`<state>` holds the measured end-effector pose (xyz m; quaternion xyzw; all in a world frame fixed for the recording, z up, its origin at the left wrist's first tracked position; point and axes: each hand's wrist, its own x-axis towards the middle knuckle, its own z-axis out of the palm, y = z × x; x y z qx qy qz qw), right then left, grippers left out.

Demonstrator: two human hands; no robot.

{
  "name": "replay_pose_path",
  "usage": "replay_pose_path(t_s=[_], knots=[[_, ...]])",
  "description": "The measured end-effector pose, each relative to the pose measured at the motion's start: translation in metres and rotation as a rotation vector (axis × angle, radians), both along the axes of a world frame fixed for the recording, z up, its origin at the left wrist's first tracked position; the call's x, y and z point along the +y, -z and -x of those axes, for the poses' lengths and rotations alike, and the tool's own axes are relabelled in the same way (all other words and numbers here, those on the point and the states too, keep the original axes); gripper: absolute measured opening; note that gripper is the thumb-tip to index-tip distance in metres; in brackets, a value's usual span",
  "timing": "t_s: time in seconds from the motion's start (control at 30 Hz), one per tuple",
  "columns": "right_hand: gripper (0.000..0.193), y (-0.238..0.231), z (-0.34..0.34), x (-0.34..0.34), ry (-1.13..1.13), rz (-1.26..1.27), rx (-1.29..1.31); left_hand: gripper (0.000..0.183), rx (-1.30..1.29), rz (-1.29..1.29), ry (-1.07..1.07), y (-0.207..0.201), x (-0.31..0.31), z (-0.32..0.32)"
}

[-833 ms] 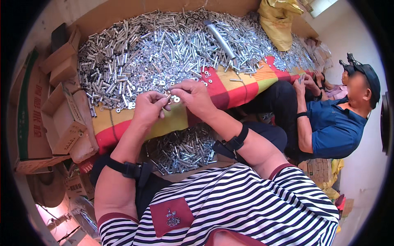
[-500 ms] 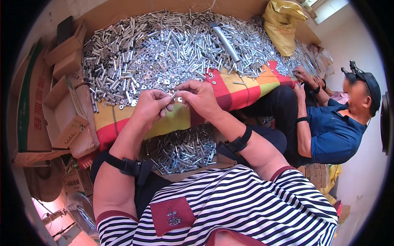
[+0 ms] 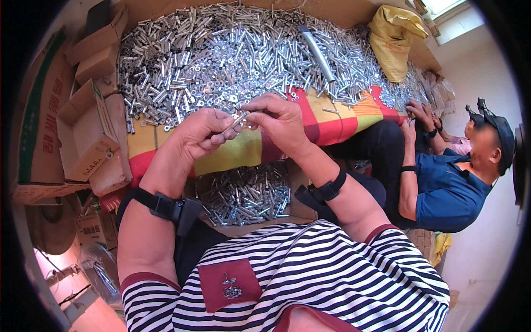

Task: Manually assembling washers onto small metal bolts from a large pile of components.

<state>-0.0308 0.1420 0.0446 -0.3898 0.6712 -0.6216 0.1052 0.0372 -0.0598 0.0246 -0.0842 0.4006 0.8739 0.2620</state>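
A slim silver bolt (image 3: 234, 122) lies slantwise between my two hands, above the edge of the checked blanket. My left hand (image 3: 202, 133) is closed round its lower end, thumb and fingers pressed together. At the bolt's upper end, the fingertips of my right hand (image 3: 281, 123) pinch it; whether a small nut or washer sits there is hard to make out. Just beyond my hands spreads a large heap of loose bolts, metal sleeves, nuts and washers (image 3: 221, 69). Below my wrists, a carton of metal bolts (image 3: 249, 193) stands near my lap.
A checked blanket (image 3: 232, 157) covers the front of the work surface. Open cardboard boxes (image 3: 83, 133) stand at the left. A metal tube (image 3: 318, 55) and a yellow sack (image 3: 394, 47) lie on the heap. To the right sits a co-worker in a blue shirt (image 3: 451, 191).
The bolt between my hands shows more plainly now, and my left hand has turned a little with its fingers curled. The whole view has shifted slightly.
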Motion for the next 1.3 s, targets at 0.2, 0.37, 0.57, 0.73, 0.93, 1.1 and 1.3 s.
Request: replay_pose_path(t_s=[0.2, 0.37, 0.57, 0.73, 0.93, 1.1, 1.3], knots=[[0.013, 0.0, 0.003, -0.002, 0.015, -0.102, -0.166, 0.015, 0.056, 0.242, -0.113, -0.004, 0.007, 0.0], [0.01, 0.004, 0.007, -0.005, 0.03, 0.026, 0.144, 0.013, 0.043, 0.211, -0.097, 0.001, 0.004, 0.004], [0.008, -0.002, 0.006, -0.005, 0.04, -0.16, -0.174, 0.013, 0.092, 0.295, -0.125, -0.003, 0.004, -0.001], [0.024, 0.005, 0.013, -0.011, 0.144, -0.261, -0.028, 0.011, 0.25, 0.602, -0.22, -0.014, 0.022, -0.001], [0.068, 0.009, 0.012, -0.025, 0.064, 0.252, -0.525, 0.011, 0.341, 0.67, -0.123, -0.01, 0.054, -0.009], [0.064, -0.018, -0.029, -0.02, -0.046, 0.366, -0.563, 0.014, 0.21, 0.567, -0.516, -0.009, 0.032, 0.0], [0.019, -0.015, -0.011, -0.011, 0.247, -0.128, 0.274, 0.014, 0.309, 0.569, -0.49, -0.015, 0.035, -0.017]])
